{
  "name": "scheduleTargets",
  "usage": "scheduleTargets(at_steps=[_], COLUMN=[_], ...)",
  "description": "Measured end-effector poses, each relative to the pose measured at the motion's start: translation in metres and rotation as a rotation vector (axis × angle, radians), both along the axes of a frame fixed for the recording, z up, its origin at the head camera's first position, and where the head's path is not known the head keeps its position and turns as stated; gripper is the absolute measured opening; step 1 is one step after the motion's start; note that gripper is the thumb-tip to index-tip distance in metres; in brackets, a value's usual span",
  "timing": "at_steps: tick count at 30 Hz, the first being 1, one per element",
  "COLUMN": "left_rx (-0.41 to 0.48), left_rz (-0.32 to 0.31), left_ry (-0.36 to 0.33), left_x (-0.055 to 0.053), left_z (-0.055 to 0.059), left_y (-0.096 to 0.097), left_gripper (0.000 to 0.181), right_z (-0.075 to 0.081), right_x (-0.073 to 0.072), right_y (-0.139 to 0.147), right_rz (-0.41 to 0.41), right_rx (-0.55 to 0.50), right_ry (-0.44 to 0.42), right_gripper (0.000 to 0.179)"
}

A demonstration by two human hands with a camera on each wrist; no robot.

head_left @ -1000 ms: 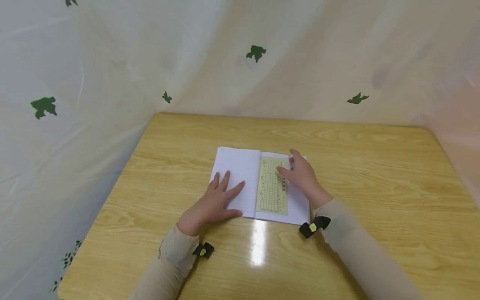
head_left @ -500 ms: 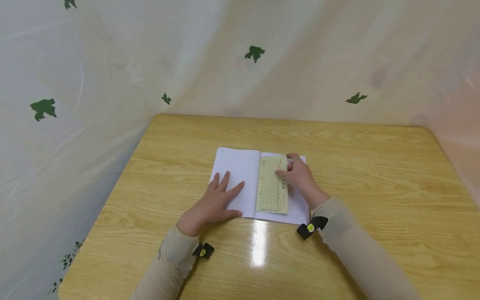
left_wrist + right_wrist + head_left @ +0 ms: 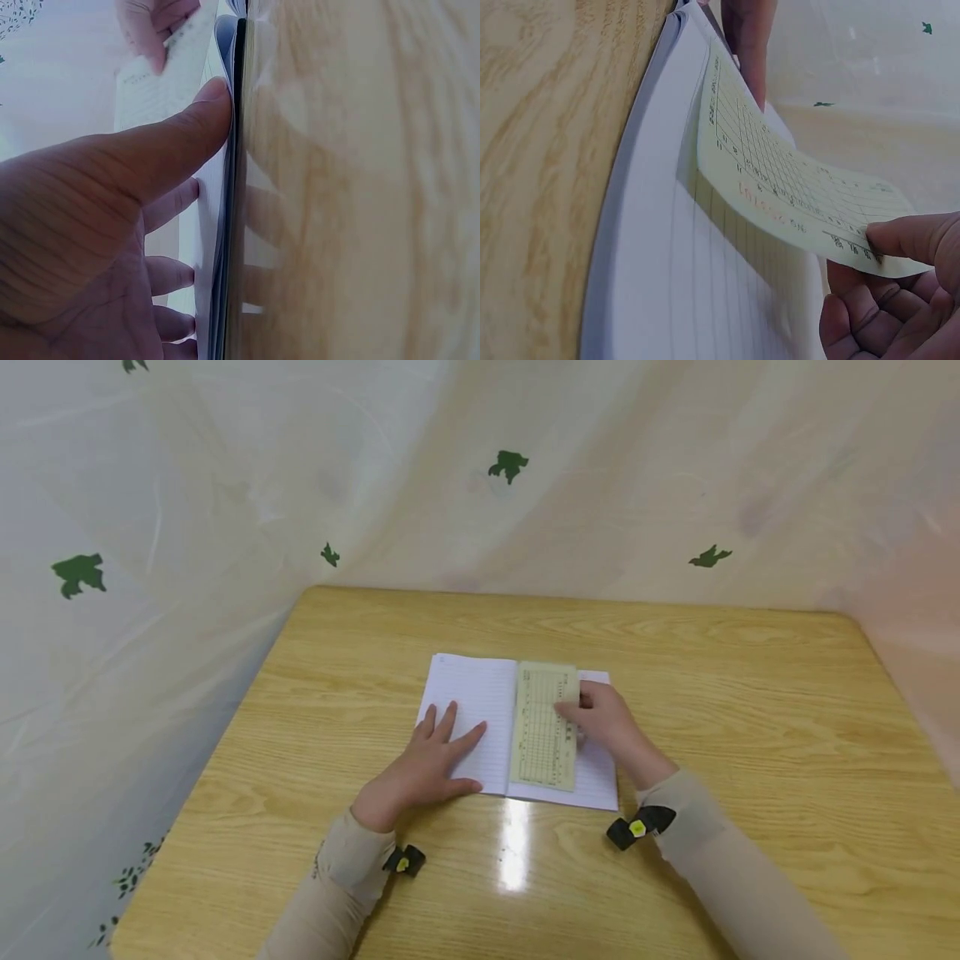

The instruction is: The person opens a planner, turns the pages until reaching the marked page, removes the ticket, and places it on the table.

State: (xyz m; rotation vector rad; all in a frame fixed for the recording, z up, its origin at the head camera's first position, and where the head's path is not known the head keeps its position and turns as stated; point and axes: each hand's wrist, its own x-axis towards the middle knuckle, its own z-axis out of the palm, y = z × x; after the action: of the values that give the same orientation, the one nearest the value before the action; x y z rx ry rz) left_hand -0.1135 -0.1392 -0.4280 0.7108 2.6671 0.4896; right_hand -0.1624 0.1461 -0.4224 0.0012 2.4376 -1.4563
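An open notebook [image 3: 480, 681] with lined white pages lies on the wooden table. Spread across its left page, my left hand [image 3: 423, 768] presses the paper with straight fingers; its thumb rests near the lower page edge in the left wrist view. My right hand [image 3: 611, 718] pinches the right edge of a pale yellow printed form slip [image 3: 542, 727] between thumb and curled fingers. In the right wrist view the slip [image 3: 780, 172] bends upward off the right page, its shadow falling on the lines. The fingers beneath the slip are partly hidden in the head view.
The wood-grain table [image 3: 375, 627] extends around the notebook on all sides. Behind and to the left hangs a pale curtain [image 3: 420, 485] with green bird shapes. Each wrist wears a black strap with a yellow mark.
My right hand has closed on the slip's right edge and lifted it from the page, shifting it slightly away from me. The left hand has stayed on the left page.
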Motion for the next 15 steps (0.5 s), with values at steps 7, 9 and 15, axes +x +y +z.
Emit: scheduleTargets(at_steps=[7,9,15], left_rx=[-0.018,-0.015,-0.008], left_rz=[-0.007,-0.009,-0.010], left_ry=[-0.004,-0.004,0.004], left_x=[-0.001,-0.001,-0.001], left_z=[0.000,0.000,-0.001], left_y=[0.002,0.002,0.000], left_gripper=[0.081,0.081,0.081], right_z=[0.016,0.020,0.033], right_x=[0.009,0.011,0.018], right_y=[0.014,0.018,0.030], right_rz=[0.039,0.044,0.049], right_rx=[-0.026,-0.036,-0.095], right_ry=[0.069,0.081,0.088], right_gripper=[0.034,0.034,0.037])
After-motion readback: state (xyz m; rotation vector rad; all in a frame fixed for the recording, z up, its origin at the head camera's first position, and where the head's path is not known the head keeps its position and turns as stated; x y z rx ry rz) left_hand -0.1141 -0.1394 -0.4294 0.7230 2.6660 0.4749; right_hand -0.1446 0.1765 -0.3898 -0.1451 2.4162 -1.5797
